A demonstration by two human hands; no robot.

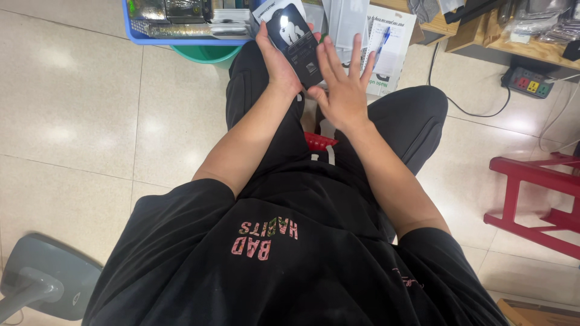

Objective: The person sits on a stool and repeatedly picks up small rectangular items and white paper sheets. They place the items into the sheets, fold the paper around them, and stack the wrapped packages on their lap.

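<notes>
Fingers of the left hand [279,60] clamp a dark glossy packet [295,43]; right hand [343,84] fingers spread apart, touching its edge.

Dark glossy package [295,42] in left hand [276,60]

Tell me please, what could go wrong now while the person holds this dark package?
1. The left hand grips the dark flat package only along one edge, and the right hand is open with just the palm against it, so it might slip to the tiled floor.
2. The blue basket stands close in front; a dropped package could land among its contents.
</notes>
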